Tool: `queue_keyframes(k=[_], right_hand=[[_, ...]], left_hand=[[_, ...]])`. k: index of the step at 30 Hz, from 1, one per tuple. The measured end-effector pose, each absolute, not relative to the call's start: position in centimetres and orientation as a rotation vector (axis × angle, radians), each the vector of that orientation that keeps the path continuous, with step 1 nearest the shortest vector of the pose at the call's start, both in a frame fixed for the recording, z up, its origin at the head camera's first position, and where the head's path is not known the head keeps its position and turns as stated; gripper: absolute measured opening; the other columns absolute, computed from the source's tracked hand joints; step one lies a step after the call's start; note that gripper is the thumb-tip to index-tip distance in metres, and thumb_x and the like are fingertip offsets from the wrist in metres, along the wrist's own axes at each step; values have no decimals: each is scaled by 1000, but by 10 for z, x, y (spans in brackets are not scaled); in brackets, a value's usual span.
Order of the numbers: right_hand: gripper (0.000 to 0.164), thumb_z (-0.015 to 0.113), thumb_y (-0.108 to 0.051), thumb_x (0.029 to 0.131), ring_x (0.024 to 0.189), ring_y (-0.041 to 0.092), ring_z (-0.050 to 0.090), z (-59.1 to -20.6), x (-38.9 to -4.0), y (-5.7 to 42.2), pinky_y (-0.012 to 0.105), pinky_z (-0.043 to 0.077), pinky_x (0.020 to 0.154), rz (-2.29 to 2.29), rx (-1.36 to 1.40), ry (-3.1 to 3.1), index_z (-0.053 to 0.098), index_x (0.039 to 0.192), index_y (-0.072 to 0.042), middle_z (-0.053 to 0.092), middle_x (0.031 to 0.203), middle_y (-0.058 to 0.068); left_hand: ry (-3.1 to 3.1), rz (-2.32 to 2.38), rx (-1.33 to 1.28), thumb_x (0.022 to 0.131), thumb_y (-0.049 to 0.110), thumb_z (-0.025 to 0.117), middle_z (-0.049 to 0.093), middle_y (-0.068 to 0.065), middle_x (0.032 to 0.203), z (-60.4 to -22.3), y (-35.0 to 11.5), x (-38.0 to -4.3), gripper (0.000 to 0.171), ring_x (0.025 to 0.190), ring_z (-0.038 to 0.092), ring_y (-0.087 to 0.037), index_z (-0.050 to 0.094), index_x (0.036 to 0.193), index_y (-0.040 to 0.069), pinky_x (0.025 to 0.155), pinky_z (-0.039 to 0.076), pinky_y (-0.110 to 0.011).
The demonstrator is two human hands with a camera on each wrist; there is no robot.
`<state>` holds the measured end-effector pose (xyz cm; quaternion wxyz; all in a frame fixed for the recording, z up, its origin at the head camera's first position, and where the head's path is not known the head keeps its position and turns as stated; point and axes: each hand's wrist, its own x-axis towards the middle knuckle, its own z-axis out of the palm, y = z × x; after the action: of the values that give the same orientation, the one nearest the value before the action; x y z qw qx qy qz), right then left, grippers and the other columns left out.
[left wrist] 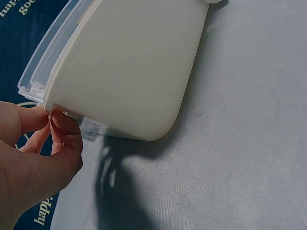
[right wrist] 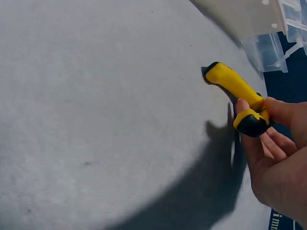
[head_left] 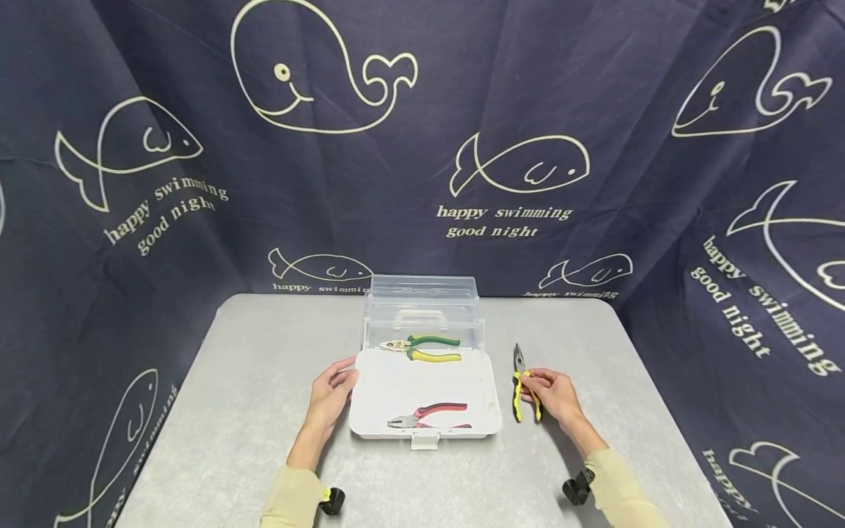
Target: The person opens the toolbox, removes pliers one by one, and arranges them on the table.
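Observation:
A white toolbox (head_left: 422,385) with clear raised trays and lid stands on the table. My left hand (head_left: 326,400) pinches its left rim between thumb and fingers, as the left wrist view shows along the white wall (left wrist: 129,67). Inside lie combination pliers with green and yellow handles (head_left: 436,358) at the back and combination pliers with red handles (head_left: 444,406) at the front. Right of the box, my right hand (head_left: 557,396) pinches one handle of yellow-and-black needle-nose pliers (head_left: 518,396). Their jaws point away from me and the handles are spread.
Clear plastic trays (head_left: 422,330) and the clear lid (head_left: 422,286) rise at the box's back. A white latch (head_left: 425,441) juts from its front. The grey table (head_left: 264,352) is bordered by dark blue fish-print curtains (head_left: 409,176).

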<state>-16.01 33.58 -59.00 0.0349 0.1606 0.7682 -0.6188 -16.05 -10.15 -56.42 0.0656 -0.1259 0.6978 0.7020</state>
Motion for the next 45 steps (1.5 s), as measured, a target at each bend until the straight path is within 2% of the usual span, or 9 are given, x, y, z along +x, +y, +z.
queue_keyframes(k=[6, 12, 18, 29, 37, 45], right_hand=[[29, 74, -8, 95, 63, 16, 71, -584, -162, 333, 31, 61, 60, -1667, 492, 2554, 65, 112, 13, 75, 83, 15], [23, 76, -11, 93, 64, 21, 72, -580, -159, 333, 30, 59, 57, -1437, 440, 2731, 69, 103, 9, 74, 82, 17], [26, 78, -16, 91, 79, 27, 70, -575, -155, 336, 31, 54, 62, -1141, 391, 2936, 73, 104, 6, 74, 89, 14], [24, 72, -11, 92, 95, 37, 69, -564, -155, 336, 32, 54, 72, -1143, 336, 2943, 71, 109, 7, 72, 95, 16], [29, 65, -12, 98, 104, 35, 67, -549, -157, 328, 40, 52, 90, -1281, 380, 2889, 67, 121, 6, 72, 107, 18], [27, 64, -12, 101, 105, 28, 66, -526, -164, 310, 25, 50, 90, -1445, 288, 2880, 67, 122, 4, 72, 112, 19]], left_hand=[[2112, 2135, -396, 100, 10, 67, 70, -12, 116, -578, -101, -165, 38, 89, 62, -11, 62, 138, 4, 72, 52, -22], [2109, 2149, -400, 100, 8, 67, 71, -10, 112, -579, -100, -165, 36, 87, 63, -11, 64, 136, 4, 72, 52, -22], [2110, 2145, -408, 100, 8, 66, 71, -8, 110, -577, -100, -165, 36, 86, 63, -10, 64, 136, 4, 71, 52, -22], [2112, 2107, -404, 101, 12, 66, 69, -13, 120, -576, -102, -162, 38, 93, 64, -12, 62, 139, 6, 76, 52, -23], [2115, 2099, -408, 102, 13, 65, 69, -9, 119, -577, -104, -162, 38, 94, 64, -12, 62, 139, 8, 78, 53, -24], [2090, 2119, -411, 101, 12, 66, 69, -11, 119, -576, -104, -162, 39, 91, 63, -9, 61, 140, 6, 76, 52, -22]])
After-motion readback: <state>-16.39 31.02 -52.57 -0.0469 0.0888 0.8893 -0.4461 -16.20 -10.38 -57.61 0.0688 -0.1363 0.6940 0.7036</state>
